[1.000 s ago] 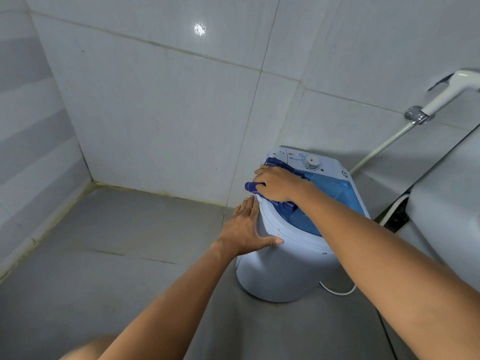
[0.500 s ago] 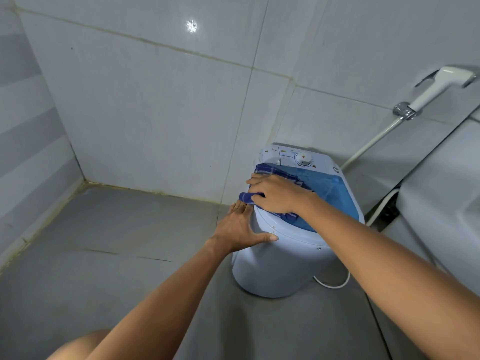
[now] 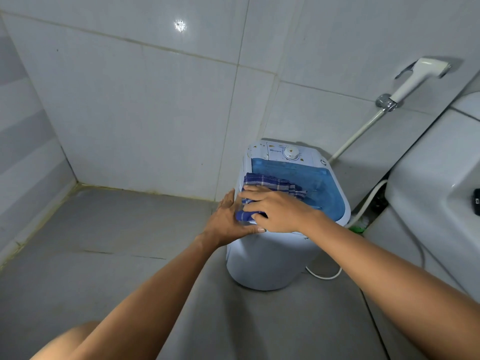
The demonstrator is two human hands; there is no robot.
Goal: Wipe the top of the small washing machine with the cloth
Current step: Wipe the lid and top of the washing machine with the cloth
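Observation:
The small white washing machine stands on the grey floor near the tiled corner; it has a blue see-through lid and a white dial panel at the back. A blue checked cloth lies on the lid's left front part. My right hand presses flat on the cloth, fingers pointing left, with the cloth's end bunched under its fingers at the rim. Against the machine's left side wall rests my left hand, palm on it, thumb along the front edge.
A white spray handle hangs on the right wall, its hose running down behind the machine. A white toilet stands close on the right. A white cable lies on the floor at the machine's base. Tiled walls stand behind and to the left.
My right hand has slid with the cloth from the lid's back left toward its front left edge, uncovering more of the blue lid. The left hand has stayed on the machine's side.

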